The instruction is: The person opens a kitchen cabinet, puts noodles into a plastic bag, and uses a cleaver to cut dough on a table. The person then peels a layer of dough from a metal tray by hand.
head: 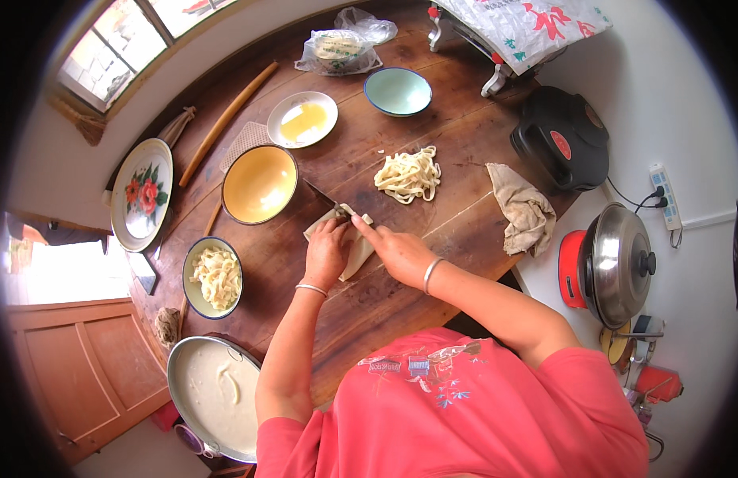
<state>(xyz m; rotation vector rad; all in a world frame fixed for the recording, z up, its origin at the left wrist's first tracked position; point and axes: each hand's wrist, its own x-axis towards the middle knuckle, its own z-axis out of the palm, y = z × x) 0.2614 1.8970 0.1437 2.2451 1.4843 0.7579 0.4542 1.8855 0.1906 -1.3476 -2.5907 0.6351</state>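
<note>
My right hand [400, 254] grips a knife [322, 194], index finger stretched along it; the handle is mostly hidden. The blade points away to the upper left, over a folded pale dough sheet [358, 257] on the wooden table. My left hand [327, 251] holds the dough down with curled fingers close beside the blade. Beyond the hands lies a loose pile of cut noodles [408, 174]. To the left, more cut strips [216, 278] fill an enamel bowl [189, 297].
An empty yellow bowl [260, 185], a plate of yellow liquid [303, 119] and a pale green bowl [397, 91] stand beyond. A large pan of whitish liquid [213, 394] sits lower left. At right are a cloth [521, 209], a black electric appliance [560, 140] and a lidded pan [623, 266].
</note>
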